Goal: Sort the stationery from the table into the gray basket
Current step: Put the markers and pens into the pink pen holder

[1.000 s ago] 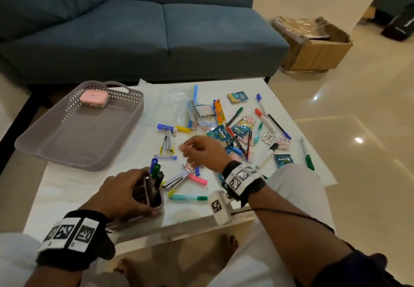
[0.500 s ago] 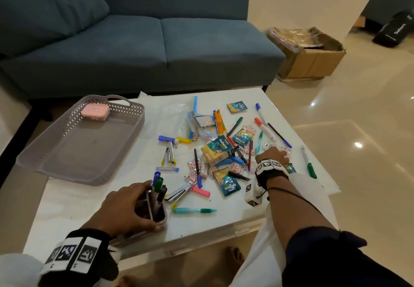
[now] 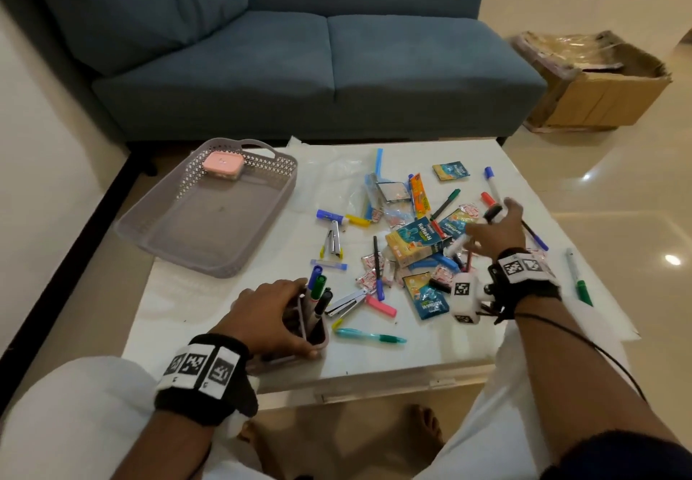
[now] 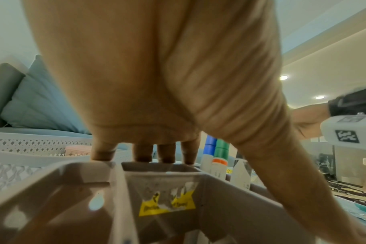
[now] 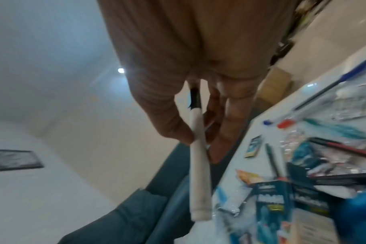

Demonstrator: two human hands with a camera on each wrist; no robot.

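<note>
My left hand (image 3: 269,313) grips a small grey pen holder (image 3: 312,331) near the table's front edge; blue, green and black markers (image 3: 318,288) stand in it. In the left wrist view my fingers (image 4: 143,152) hook over the holder's divided rim (image 4: 161,168). My right hand (image 3: 494,230) is lifted over the right side of the pile and pinches a white marker with a black cap (image 5: 197,158) between thumb and fingers. The gray basket (image 3: 168,232) sits at the table's left with a pink box (image 3: 222,165) in its far corner. Pens, markers, packets and staplers (image 3: 408,243) lie scattered mid-table.
A blue sofa (image 3: 299,67) stands behind the white table (image 3: 412,359). A cardboard box (image 3: 595,86) sits on the floor at the back right. A green pen (image 3: 578,277) lies near the table's right edge. My knees are under the front edge.
My right hand moved from the middle of the pile to its right side, took hold of the white marker and lifted it. The left hand stayed on the pen holder.
</note>
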